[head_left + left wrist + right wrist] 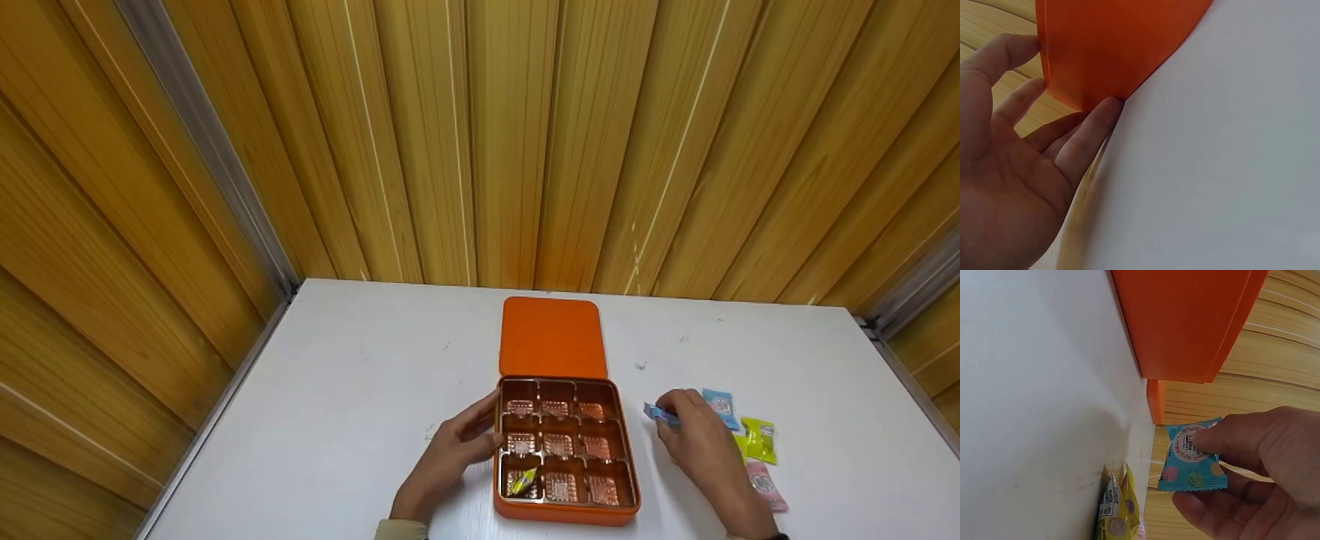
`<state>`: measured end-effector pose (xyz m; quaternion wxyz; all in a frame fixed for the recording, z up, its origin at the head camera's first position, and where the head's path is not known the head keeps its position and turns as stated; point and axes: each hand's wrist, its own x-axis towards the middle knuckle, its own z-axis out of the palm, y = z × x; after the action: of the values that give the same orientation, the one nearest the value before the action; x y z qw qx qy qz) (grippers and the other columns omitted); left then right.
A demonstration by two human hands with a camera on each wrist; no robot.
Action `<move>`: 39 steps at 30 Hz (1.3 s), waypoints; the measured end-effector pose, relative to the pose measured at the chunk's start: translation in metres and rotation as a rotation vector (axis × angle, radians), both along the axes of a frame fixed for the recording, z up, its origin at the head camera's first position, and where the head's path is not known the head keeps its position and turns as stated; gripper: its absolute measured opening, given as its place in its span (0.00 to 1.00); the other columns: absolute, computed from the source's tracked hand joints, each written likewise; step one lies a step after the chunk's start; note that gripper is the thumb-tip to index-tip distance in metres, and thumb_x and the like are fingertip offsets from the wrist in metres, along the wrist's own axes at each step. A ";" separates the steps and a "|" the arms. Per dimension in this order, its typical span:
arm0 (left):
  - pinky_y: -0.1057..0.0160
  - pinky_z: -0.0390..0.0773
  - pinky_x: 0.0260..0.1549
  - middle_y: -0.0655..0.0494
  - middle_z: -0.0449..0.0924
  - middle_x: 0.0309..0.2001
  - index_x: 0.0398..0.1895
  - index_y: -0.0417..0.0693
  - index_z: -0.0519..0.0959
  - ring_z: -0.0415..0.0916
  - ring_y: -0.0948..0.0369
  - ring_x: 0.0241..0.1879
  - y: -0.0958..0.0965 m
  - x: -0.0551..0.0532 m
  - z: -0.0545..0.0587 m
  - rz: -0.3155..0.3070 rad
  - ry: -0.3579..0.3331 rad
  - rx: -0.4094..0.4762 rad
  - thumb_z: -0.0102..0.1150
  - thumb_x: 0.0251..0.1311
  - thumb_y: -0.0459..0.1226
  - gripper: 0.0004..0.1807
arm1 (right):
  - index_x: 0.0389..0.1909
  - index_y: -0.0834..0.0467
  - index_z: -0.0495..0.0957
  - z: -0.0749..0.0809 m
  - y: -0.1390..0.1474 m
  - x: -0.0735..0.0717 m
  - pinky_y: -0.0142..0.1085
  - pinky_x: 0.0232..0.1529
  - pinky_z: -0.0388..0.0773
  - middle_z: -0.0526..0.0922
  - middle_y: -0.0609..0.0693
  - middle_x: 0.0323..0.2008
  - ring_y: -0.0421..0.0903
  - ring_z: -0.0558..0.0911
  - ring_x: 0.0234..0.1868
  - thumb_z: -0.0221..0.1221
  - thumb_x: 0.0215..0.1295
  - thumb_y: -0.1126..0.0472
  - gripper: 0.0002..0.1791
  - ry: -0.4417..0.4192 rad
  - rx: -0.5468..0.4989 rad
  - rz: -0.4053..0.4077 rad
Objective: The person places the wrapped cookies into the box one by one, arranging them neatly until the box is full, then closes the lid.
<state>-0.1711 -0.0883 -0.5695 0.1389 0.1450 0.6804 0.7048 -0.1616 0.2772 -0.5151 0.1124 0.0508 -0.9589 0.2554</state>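
Observation:
My right hand (701,442) pinches a blue wrapped candy (1189,464) between thumb and fingers, to the right of the orange tin box (566,515). My left hand (450,457) rests its fingertips and thumb against the box's left side, fingers fairly straight in the left wrist view. Inside the box is a brown plastic tray of square compartments. One yellow-green candy (523,482) lies in the near-left compartment; the other compartments hold nothing.
The box's orange lid (553,337) lies folded back behind it. Right of the box, partly behind my right hand, are another blue candy (722,407), a yellow-green candy (761,441) with a second one peeking out beside it, and a pink candy (766,487). Wood-patterned walls (510,150) enclose the white table (360,390).

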 end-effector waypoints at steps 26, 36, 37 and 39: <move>0.46 0.81 0.58 0.46 0.68 0.77 0.83 0.58 0.65 0.67 0.46 0.74 0.000 0.001 0.001 -0.004 0.017 0.002 0.62 0.74 0.38 0.36 | 0.50 0.58 0.81 0.036 -0.014 0.009 0.57 0.55 0.83 0.81 0.53 0.45 0.53 0.83 0.46 0.70 0.66 0.72 0.15 -0.058 -0.034 0.041; 0.45 0.80 0.59 0.47 0.68 0.77 0.83 0.59 0.65 0.66 0.46 0.75 0.000 0.001 0.001 -0.001 -0.014 0.005 0.62 0.74 0.39 0.36 | 0.44 0.54 0.82 0.039 -0.021 0.011 0.50 0.50 0.85 0.80 0.47 0.41 0.46 0.83 0.42 0.71 0.63 0.74 0.15 0.037 -0.042 0.134; 0.46 0.80 0.59 0.46 0.68 0.77 0.83 0.59 0.65 0.66 0.46 0.75 0.000 0.001 0.001 -0.001 -0.011 0.006 0.62 0.74 0.39 0.36 | 0.44 0.54 0.82 0.040 -0.022 0.012 0.50 0.50 0.85 0.80 0.47 0.41 0.45 0.83 0.42 0.71 0.63 0.74 0.15 0.033 -0.047 0.137; 0.46 0.80 0.59 0.46 0.68 0.77 0.83 0.59 0.65 0.65 0.46 0.75 -0.001 0.001 0.002 0.000 -0.007 0.008 0.62 0.74 0.39 0.36 | 0.43 0.53 0.82 0.041 -0.024 0.012 0.49 0.50 0.86 0.80 0.45 0.41 0.45 0.83 0.43 0.72 0.62 0.74 0.16 0.028 -0.051 0.148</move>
<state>-0.1697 -0.0889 -0.5678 0.1407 0.1428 0.6771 0.7081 -0.1498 0.2531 -0.4742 0.1081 0.1222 -0.9440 0.2867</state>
